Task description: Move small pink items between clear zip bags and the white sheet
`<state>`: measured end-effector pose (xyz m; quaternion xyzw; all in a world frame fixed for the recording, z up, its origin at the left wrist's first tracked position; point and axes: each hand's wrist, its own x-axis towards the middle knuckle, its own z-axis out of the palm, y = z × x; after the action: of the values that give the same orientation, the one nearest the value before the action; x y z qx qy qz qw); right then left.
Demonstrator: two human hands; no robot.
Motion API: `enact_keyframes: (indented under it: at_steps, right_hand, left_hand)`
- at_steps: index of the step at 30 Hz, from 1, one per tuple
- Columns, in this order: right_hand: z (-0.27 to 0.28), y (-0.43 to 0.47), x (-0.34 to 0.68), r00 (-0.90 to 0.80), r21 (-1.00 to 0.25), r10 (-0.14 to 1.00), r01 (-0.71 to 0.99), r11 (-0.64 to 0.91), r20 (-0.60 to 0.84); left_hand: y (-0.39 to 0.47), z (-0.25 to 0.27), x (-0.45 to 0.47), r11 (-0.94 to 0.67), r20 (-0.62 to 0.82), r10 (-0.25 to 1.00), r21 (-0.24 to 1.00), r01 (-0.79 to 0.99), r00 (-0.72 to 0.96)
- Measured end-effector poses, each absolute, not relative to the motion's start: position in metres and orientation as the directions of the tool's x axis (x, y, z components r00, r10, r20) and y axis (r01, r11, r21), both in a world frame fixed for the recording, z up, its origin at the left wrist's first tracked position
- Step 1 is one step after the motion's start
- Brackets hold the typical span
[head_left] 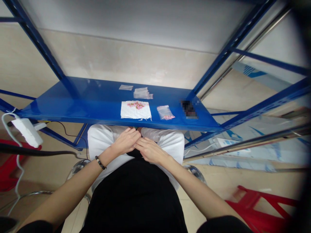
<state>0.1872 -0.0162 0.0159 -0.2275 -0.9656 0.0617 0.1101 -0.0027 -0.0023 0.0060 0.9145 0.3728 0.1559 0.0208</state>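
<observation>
In my lap, just below the table's front edge, my left hand (126, 140) and my right hand (150, 149) meet at the fingertips. The fingers of both are curled and pressed together, and whatever they may hold is hidden beneath them. Straight ahead on the blue table (80, 103) lies a white cloth (132, 113) with pink beads or flowers (136, 105) on its far half. To its right is a small clear zip bag (165, 112) with pink pieces inside at the bottom. Behind the cloth lie several clear plastic bags (141, 93), with another flat bag (126, 87) at their left.
A dark, pixelated object (189, 109) lies near the table's right end. Blue rack posts (39, 38) rise at both ends. A white power strip (28, 132) hangs at the left, with cables. A red stool (262, 207) stands on the floor at lower right.
</observation>
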Motion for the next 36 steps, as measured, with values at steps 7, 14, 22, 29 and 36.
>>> enact_keyframes:
  at_steps: [7, 14, 22, 29, 36]
  right_hand:
    - [0.017, -0.023, 0.180, -0.862, -0.115, 0.486, 0.473, 0.874, 0.147]
    - [-0.004, -0.025, 0.179, -0.877, -0.063, 0.472, 0.468, 0.882, 0.090]
    - [-0.014, -0.022, 0.180, -0.854, -0.037, 0.482, 0.485, 0.874, 0.198]
    - [-0.005, -0.023, 0.178, -0.857, -0.038, 0.488, 0.489, 0.871, 0.166]
    - [-0.013, -0.029, 0.176, -0.855, -0.034, 0.505, 0.505, 0.862, 0.118]
  left_hand:
    - [-0.003, 0.003, 0.000, -0.752, 0.293, 0.645, 0.082, 0.654, 0.705]
    - [-0.008, -0.005, 0.010, -0.792, 0.278, 0.577, -0.039, 0.609, 0.768]
    - [-0.010, 0.002, 0.009, -0.806, 0.271, 0.562, -0.033, 0.591, 0.781]
    - [-0.007, -0.001, 0.006, -0.782, 0.263, 0.590, -0.048, 0.621, 0.763]
    - [-0.014, -0.012, 0.015, -0.789, 0.286, 0.586, -0.015, 0.615, 0.758]
